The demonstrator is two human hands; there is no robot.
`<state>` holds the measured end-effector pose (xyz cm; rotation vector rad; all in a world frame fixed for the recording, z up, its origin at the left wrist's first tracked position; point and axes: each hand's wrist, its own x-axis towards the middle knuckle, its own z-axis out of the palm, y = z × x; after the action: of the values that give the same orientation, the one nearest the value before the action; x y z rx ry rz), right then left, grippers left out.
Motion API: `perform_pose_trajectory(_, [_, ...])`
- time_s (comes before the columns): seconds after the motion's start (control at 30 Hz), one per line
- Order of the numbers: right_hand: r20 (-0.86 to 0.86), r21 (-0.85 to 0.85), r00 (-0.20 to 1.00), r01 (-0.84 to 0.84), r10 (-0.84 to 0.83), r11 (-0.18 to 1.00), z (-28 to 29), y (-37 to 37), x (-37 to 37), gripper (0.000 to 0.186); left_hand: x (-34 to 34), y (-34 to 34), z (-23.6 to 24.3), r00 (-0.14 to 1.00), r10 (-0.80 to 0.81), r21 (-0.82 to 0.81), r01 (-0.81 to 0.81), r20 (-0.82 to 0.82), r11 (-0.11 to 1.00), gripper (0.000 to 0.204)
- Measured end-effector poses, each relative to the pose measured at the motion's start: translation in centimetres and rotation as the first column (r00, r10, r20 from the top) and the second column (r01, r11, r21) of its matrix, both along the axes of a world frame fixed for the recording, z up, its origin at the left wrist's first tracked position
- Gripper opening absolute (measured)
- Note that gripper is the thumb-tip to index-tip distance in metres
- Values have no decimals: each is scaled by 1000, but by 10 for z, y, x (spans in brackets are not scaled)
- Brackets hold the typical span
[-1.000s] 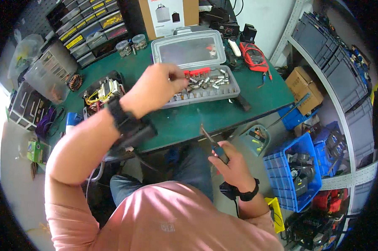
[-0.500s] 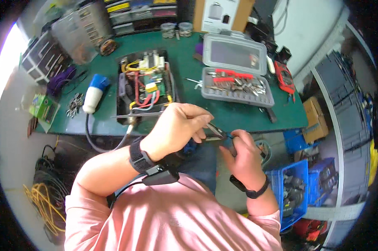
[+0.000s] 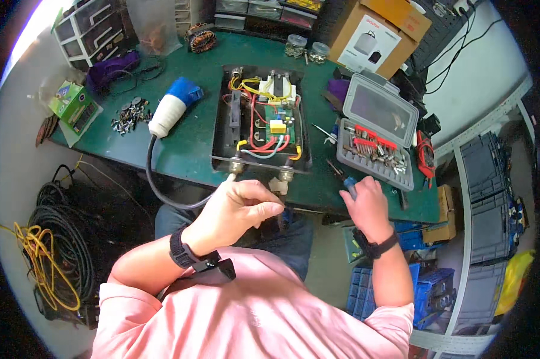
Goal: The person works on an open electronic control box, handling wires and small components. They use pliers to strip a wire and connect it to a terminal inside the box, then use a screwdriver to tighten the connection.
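L hand (image 3: 237, 209) is bent in, thumb & 1st finger close together; can't tell if a tiny thing sits btwn them. R hand (image 3: 368, 206) is wrapped round the smooth blue handle of a hand tool (image 3: 349, 185), w/ its thin, dark metal tip poking out up & left of the fingers.

Just past L hand is the open box (image 3: 258, 166), black & flat w/ straight sides. It holds bendy wires (image 3: 264, 146) in red, yellow & pale colors, plus a flat green board (image 3: 288, 113). Two round metal ends (image 3: 237, 167) stick out of its near side, close to L hand. A lumpy white bit (image 3: 279, 185) is at the right one, just past the fingertips.

Left of L hand: a fat plug (image 3: 168, 116), white body & blue top. Its thick, round black cable (image 3: 156, 179) curves down & goes behind L hand. Farther left, a pile of small shiny screws (image 3: 132, 116).

Past R hand: a hard gray plastic case (image 3: 371, 169), see-thru lid up, w/ shiny metal bits (image 3: 389, 158) & red strips inside. Right of that, a red meter (image 3: 425, 155). All on a flat green table (image 3: 189, 158).
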<state>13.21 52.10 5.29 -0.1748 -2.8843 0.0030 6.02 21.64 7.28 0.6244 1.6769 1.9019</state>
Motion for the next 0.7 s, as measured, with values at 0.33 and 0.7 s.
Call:
perform_pose_trajectory(0.33, [-152,-399,960,-276,234,874,54,-62,5,20,-10,-1,4,986,12,53,-21,166,998,13])
perform_pose_trajectory(0.7, [-251,-847,882,-400,398,351,69,-128,-36,11,-5,0,12,855,372,223,-308,-361,925,15])
